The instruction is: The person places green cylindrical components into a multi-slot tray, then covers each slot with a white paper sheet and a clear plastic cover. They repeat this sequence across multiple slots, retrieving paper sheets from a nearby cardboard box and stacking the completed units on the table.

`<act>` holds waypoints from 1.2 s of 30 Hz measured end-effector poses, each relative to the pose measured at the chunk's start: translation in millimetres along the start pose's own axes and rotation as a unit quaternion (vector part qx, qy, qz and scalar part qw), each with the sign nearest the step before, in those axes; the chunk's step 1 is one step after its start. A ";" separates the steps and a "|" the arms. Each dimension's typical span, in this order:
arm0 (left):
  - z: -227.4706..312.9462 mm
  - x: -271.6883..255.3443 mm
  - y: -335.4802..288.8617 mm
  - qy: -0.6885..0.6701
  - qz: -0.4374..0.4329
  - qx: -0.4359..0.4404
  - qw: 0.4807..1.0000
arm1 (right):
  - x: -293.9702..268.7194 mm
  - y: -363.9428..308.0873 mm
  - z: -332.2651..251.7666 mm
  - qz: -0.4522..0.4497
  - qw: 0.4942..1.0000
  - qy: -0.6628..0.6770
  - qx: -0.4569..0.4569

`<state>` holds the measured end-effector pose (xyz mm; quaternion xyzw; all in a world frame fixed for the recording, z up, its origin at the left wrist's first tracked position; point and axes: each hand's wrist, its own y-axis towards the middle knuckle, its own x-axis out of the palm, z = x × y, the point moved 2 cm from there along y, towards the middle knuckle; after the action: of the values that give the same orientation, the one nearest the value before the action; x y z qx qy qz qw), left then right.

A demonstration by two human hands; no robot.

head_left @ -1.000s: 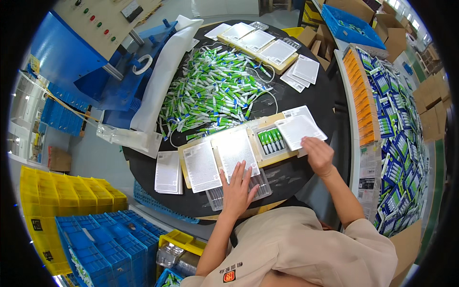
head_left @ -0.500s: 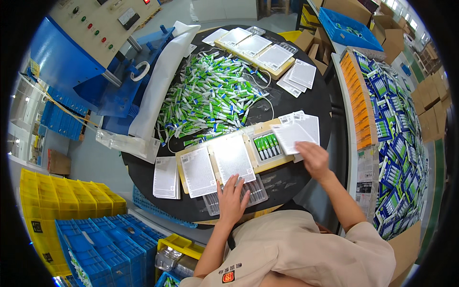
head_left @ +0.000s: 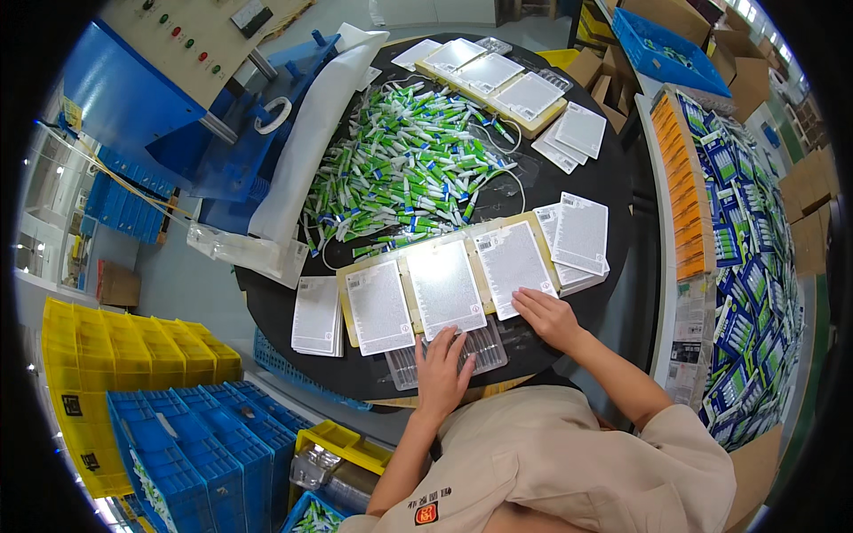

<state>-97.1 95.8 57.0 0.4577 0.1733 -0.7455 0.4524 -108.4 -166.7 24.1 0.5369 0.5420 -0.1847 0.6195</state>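
Observation:
Three white printed cards lie in a row on a cream tray [head_left: 404, 275]: a left card [head_left: 379, 306], a middle card [head_left: 447, 289] and a right card [head_left: 514, 262]. My right hand [head_left: 549, 320] rests its outstretched fingers on the lower right corner of the right card. With fingers spread, my left hand [head_left: 440, 377] touches the lower edge of the middle card. Beneath that hand sits a clear plastic blister tray [head_left: 489, 348]. Beyond the cream tray lies a large heap of green-and-white tubes [head_left: 400, 169].
Card stacks flank the tray, a left stack [head_left: 316, 315] and a right stack [head_left: 582, 233]. Across the round black table [head_left: 613, 160] sits a second card-covered tray [head_left: 484, 75]. A blue machine [head_left: 133, 107] stands left; blue crates [head_left: 191, 444] stand lower left. Packed blister cards [head_left: 737, 266] fill the right side.
My right hand has brought the card it held leftward onto the right slot, covering the green tubes there. Its fingers have let go of the edge. The left hand has barely moved.

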 end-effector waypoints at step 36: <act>-125.8 20.3 -215.1 -0.545 0.397 -0.579 0.459 | 78.7 -179.2 313.8 0.329 0.475 0.418 0.701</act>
<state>-213.6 284.0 -59.1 -0.3895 0.0829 -0.3118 0.8626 -78.1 -474.1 -179.2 0.9447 0.2109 -0.0395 -0.2479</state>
